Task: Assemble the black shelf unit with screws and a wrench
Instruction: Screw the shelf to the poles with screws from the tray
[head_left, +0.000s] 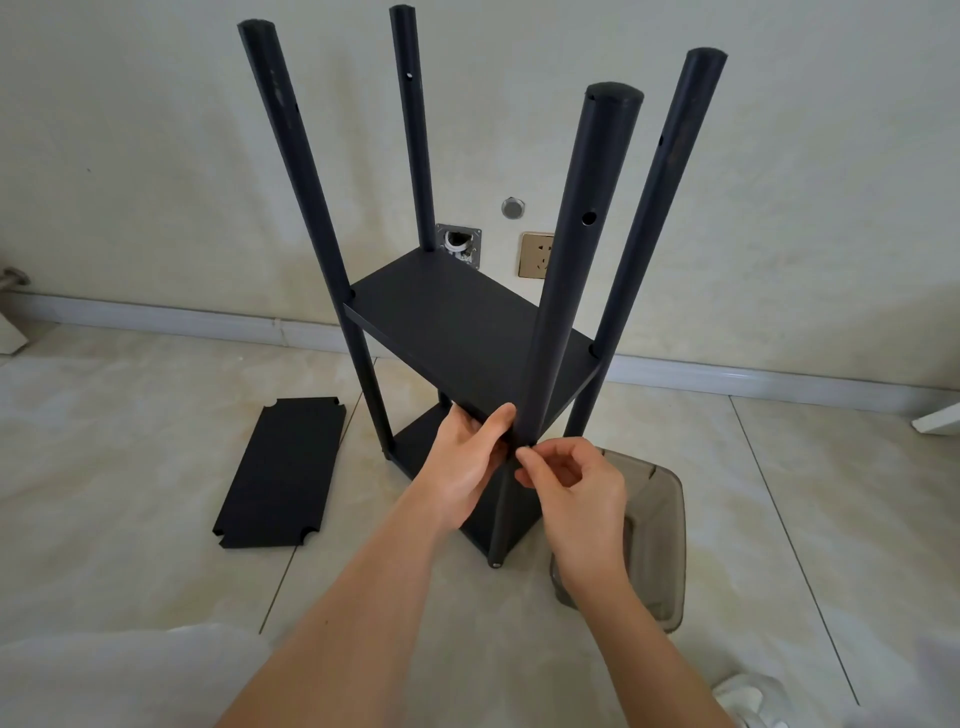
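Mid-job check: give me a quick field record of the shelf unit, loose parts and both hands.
unit: black shelf unit upright on floor, four poles
fitted: two shelves
loose: shelf panel flat on floor, left of unit
left hand: holds middle shelf's near edge
right hand: fingers pinch at near pole joint; screw not discernible
bin: grey, right of unit

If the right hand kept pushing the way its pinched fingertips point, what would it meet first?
The near front post of the shelf unit, at the middle shelf's corner. The right hand's fingertips look already at it, opposite the left hand; whether they touch is unclear.
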